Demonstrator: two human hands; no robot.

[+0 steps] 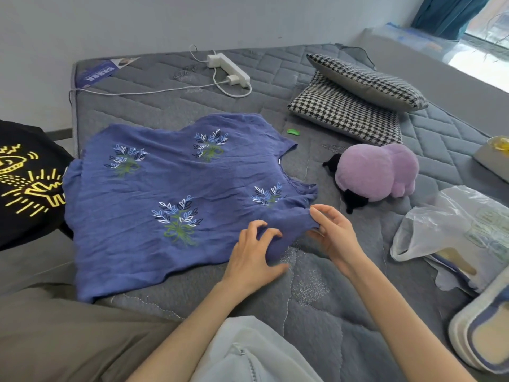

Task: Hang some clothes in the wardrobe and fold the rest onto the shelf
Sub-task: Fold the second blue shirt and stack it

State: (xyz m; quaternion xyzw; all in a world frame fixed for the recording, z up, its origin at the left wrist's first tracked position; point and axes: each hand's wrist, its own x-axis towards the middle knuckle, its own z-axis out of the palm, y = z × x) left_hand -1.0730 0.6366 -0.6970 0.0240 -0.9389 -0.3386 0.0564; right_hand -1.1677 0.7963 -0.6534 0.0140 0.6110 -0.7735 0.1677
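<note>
A blue top (165,194) with embroidered leaf sprigs lies spread flat on the grey quilted mattress (330,312). My left hand (256,255) rests on the near sleeve with its fingers curled into the fabric. My right hand (333,235) pinches the end of that same sleeve between thumb and fingers, just right of the left hand. A black shirt with a yellow print (27,183) lies at the left edge. An olive garment (68,340) and a pale grey garment (248,354) lie at the near edge.
Two houndstooth pillows (355,97) are stacked at the back right, a purple plush toy (377,172) in front of them. A white power strip (231,67) with cables lies at the back. A plastic bag (446,224) and a blue-trimmed cushion (484,334) sit at right.
</note>
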